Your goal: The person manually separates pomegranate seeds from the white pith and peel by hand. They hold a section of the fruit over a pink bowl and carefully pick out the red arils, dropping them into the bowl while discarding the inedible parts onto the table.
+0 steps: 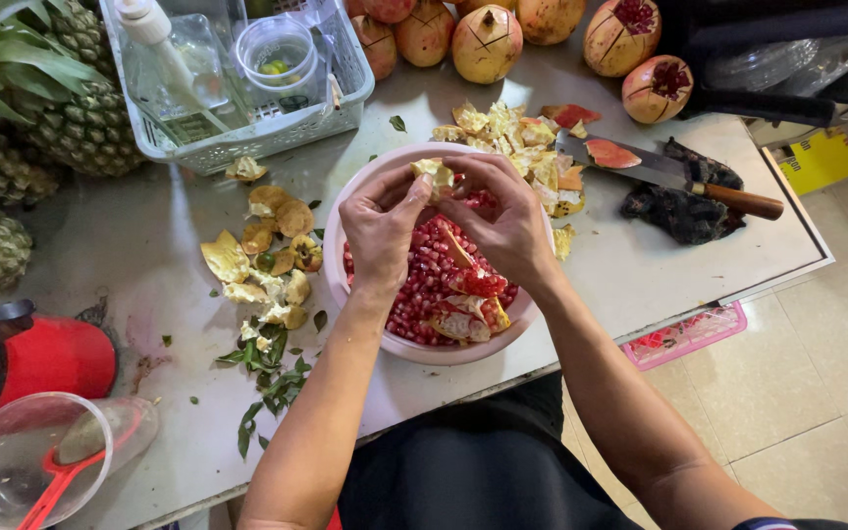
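My left hand and my right hand meet over a pink bowl and together pinch a pale yellow piece of pomegranate peel at the bowl's far rim. The bowl holds a heap of red pomegranate seeds with a few broken chunks of fruit lying on top. Both hands hover just above the seeds, fingers curled around the peel.
Peel scraps and green leaves litter the grey counter left of the bowl; more peel lies behind it. A cleaver rests on a dark cloth. Whole pomegranates, a white basket, pineapples and a red juicer ring the counter.
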